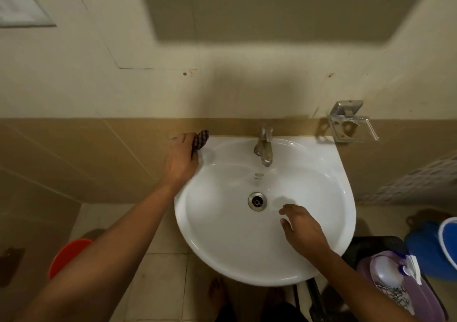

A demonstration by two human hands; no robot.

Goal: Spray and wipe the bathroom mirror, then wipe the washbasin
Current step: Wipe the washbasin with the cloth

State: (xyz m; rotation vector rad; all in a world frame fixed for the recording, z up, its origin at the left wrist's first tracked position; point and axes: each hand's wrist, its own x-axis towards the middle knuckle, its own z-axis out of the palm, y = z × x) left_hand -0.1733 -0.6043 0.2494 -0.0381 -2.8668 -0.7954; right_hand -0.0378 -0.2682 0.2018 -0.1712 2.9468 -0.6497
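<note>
The person is working on the second part of the task, wiping the washbasin [321, 173]. Taking the basin as the landmark and reading left to right: an orange bucket [66, 255] is standing on the floor well to its left. At the basin's back-left corner the left hand [181, 157] is gripping a bunched checked cloth [200, 139], fingers curled round it, and pressing it to the rim beside the wall. The tap [264, 146] is sitting at the middle of the back rim, the drain [257, 201] below it in the bowl. The right hand [300, 227] is hovering over the bowl's right side, fingers spread loosely and holding nothing. A spray bottle [393, 279] is lying just right of the basin's front.

The next move probably calls for drawing the cloth along the rim toward the tap, keeping pressure on it.

A small mark under the tap and print on the bottle are too blurred to read.
</note>
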